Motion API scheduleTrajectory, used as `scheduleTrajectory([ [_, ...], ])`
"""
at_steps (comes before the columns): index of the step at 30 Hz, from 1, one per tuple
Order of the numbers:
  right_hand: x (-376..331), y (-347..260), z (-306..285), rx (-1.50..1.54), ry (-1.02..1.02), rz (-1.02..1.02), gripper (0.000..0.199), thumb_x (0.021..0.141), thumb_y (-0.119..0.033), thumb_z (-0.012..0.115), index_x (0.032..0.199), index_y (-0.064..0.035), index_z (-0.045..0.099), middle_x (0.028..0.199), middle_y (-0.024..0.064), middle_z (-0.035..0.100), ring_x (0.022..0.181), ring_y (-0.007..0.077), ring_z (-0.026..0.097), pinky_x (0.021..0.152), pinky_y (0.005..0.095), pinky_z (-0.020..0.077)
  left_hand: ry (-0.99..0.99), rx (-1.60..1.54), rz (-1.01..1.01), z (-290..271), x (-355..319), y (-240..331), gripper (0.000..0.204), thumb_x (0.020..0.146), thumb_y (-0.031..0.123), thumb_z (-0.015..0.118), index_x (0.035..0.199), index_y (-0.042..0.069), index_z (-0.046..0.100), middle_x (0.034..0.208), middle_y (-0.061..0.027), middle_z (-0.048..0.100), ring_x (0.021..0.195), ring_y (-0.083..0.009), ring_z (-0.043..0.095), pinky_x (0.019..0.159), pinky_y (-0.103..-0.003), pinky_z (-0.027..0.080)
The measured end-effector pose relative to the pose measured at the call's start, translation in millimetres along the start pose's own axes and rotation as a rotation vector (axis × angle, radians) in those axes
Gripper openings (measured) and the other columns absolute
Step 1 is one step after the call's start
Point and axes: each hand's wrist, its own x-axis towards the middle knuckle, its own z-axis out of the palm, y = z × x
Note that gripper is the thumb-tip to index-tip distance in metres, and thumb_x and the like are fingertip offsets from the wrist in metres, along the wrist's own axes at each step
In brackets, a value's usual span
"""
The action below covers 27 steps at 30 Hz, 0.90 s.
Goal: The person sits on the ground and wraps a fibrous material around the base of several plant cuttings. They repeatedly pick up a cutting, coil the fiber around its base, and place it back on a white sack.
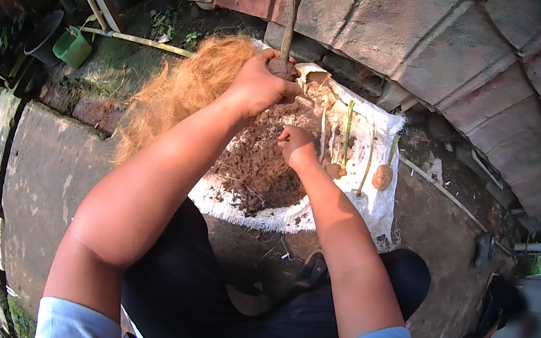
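My left hand (255, 88) is closed around the dark soil ball at the foot of a plant cutting (291, 18). The green-brown stem stands upright above the fingers. Lower and to the right, my right hand (298, 148) hovers at the loose brown soil (258, 178), its fingers curled; what they hold, if anything, is hidden. The soil lies heaped on a white woven sack (377, 215). Several more stems rest on the sack's right side, among them a green stem (347, 132). Beside them sits a brown ball (382, 178) that looks wrapped in fibre.
Left of the soil spreads a big tuft of tan fibre (172, 95). A green bucket (72, 48) and a dark tub (44, 38) stand at the far left. Rusty roofing sheets (408, 31) border the far side. Concrete floor (56, 169) surrounds the sack.
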Motion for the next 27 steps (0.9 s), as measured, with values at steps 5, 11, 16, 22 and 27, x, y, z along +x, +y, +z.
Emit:
scheduleTrajectory([
  [5,9.7,-27.4,-60.9,0.041,0.043,-0.027,0.014,0.080,-0.001,0.077,0.086,-0.0028,0.065,0.085,0.0142,0.070,0.081,0.0252,0.070,0.074,0.0364,0.0547,-0.097,-0.019,0.027,6.5,-8.1,5.6,0.052,0.074,-0.009,0.074,0.121,0.002,0.053,0.102,-0.0098,0.066,0.079,-0.0192,0.067,0.072,-0.033,0.059],
  [11,-30.8,-128.8,-171.2,0.287,-0.133,0.017,0.017,0.087,-0.007,0.078,0.099,0.0028,0.073,0.085,0.0099,0.074,0.076,0.0146,0.071,0.066,0.0310,0.0572,-0.154,-0.178,0.061,8.9,-20.3,12.3,0.044,0.080,-0.009,0.068,0.119,-0.002,0.049,0.119,-0.0169,0.062,0.099,-0.0271,0.070,0.090,-0.041,0.061],
  [16,-67.4,-169.5,-216.0,0.573,-0.001,-0.010,0.014,0.095,0.000,0.067,0.107,0.0068,0.065,0.088,0.0115,0.072,0.083,0.0175,0.073,0.068,0.0292,0.0601,-0.253,-0.253,0.073,7.7,-22.1,18.5,0.050,0.084,-0.008,0.062,0.133,0.000,0.050,0.119,-0.0148,0.062,0.103,-0.0269,0.068,0.097,-0.041,0.057],
  [22,-87.3,-167.5,-220.3,0.843,0.109,-0.007,0.020,0.094,-0.007,0.071,0.112,0.0010,0.063,0.098,0.0070,0.071,0.086,0.0124,0.070,0.075,0.0266,0.0570,-0.269,-0.117,0.050,15.3,-31.3,18.8,0.053,0.088,-0.002,0.065,0.137,0.003,0.048,0.122,-0.0131,0.062,0.101,-0.0227,0.068,0.093,-0.038,0.057],
  [27,-86.4,-174.5,-216.5,0.989,0.134,-0.112,0.024,0.089,-0.010,0.079,0.108,0.0014,0.070,0.091,0.0033,0.069,0.082,0.0095,0.064,0.069,0.0221,0.0497,-0.352,0.003,0.107,19.3,-36.2,20.4,0.051,0.091,0.004,0.069,0.134,0.007,0.040,0.118,-0.0106,0.064,0.104,-0.0213,0.069,0.089,-0.036,0.057],
])
